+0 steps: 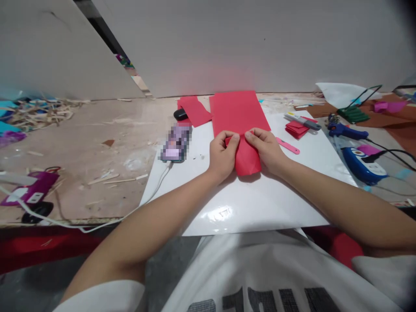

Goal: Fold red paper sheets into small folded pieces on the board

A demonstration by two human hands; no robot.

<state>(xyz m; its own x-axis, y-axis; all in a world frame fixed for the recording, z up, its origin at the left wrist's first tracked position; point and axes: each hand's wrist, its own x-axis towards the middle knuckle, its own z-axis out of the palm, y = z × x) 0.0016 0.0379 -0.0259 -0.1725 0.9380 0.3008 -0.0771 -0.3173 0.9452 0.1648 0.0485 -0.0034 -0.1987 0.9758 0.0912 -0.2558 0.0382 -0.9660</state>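
A long red paper sheet (pixel 238 113) lies on a glossy white board (pixel 247 203) in the middle of the table. Its near end is folded or rolled up toward me. My left hand (pixel 222 156) is closed, pinching the left side of that fold. My right hand (pixel 266 149) is closed too, thumb and fingers pressing the fold's right side. The two thumbs nearly meet over the paper's middle.
A phone (pixel 177 142) on a white cable (pixel 97 223) lies left of the hands, with a red strip (pixel 195 110) behind it. Folded red pieces (pixel 297 128), a pink tool (pixel 288 146), a cutter (pixel 303 121) and a blue glue gun (pixel 360 162) sit right. Wood shavings (pixel 42 112) lie far left.
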